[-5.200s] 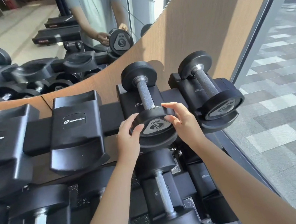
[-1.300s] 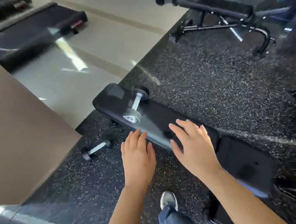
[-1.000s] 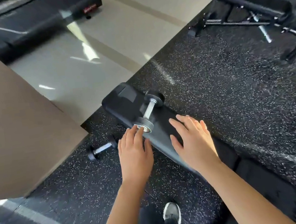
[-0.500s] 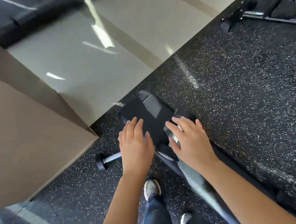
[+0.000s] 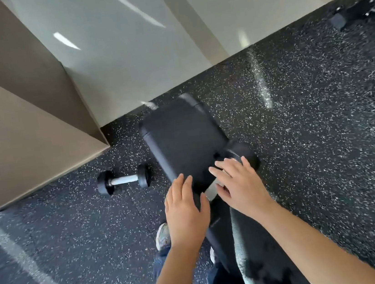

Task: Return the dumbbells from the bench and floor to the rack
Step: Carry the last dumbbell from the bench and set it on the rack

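Black round-ended dumbbell (image 5: 123, 180), silver handle, on speckled rubber floor (image 5: 74, 228).

The desk (image 5: 181, 138) runs from the frame's centre down to the lower middle. A dumbbell (image 5: 242, 152) lies on it at the centre, far head at the desk's right edge, with the left hand (image 5: 185, 211) over its near end and the right hand (image 5: 241, 187) just right of that, over its handle. A second dumbbell (image 5: 123, 180) lies on the floor (image 5: 325, 147) left of the desk, below a wall panel (image 5: 14, 140) filling the upper left, and a shoe (image 5: 162, 236) stands on the floor under the left hand.
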Tool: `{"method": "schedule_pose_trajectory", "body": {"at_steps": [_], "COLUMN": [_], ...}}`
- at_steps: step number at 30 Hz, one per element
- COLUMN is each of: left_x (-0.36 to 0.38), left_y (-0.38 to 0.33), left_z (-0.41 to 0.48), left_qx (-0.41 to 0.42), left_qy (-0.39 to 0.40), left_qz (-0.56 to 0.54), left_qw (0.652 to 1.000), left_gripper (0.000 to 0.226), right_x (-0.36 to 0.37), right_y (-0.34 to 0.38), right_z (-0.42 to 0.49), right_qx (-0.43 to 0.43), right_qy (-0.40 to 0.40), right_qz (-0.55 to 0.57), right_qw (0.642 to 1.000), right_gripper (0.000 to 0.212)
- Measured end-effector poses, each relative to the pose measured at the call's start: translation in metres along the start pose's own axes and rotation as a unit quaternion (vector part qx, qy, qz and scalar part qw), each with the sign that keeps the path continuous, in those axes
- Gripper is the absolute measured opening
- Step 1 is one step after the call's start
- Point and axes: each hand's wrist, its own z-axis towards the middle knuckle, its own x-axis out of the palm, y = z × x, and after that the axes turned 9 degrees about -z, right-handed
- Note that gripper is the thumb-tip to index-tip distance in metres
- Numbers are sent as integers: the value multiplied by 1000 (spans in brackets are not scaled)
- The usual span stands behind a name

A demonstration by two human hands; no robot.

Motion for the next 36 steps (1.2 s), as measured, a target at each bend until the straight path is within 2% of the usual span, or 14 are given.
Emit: {"method": "schedule_pose_trajectory", "body": {"at_steps": [5, 11, 14, 17, 23, 26, 29, 31, 36], "left_x": [50, 90, 100, 107, 118, 120, 118, 114, 105], "left_y": [27, 51, 58, 62, 62, 58, 57, 57, 62], "left_z": [4, 6, 2, -2, -22, -26, -24, -20, -13], "left_qx": [-65, -147, -152, -173, -190, -203, -231, -253, -274], "left_qy": [-22, -22, -20, -53, -93, -107, -116, -116, -105], "left_qz": [-7, -17, -25, -69, -136, -155, -204, -241, -243], "left_qw": [998, 989, 988, 981, 968, 961, 944, 930, 924], "left_gripper": [47, 66, 73, 76, 91, 96, 96, 88, 66], "right_x": [62, 119, 133, 139, 140, 141, 143, 145, 151], "right_y": [-30, -51, -54, -53, -51, -51, -50, -47, -39], "right_z": [9, 20, 26, 30, 28, 29, 36, 38, 32], "right_qx": [-54, -157, -198, -231, -289, -320, -301, -271, -177], "right_qy": [32, 221, 254, 248, 119, 137, 223, 261, 371], "right_qz": [27, 75, 54, -3, -60, -77, -45, -17, 66], "right_qw": [998, 960, 945, 941, 948, 934, 926, 926, 909], "right_gripper": [42, 51, 53, 50, 42, 46, 52, 53, 41]}}
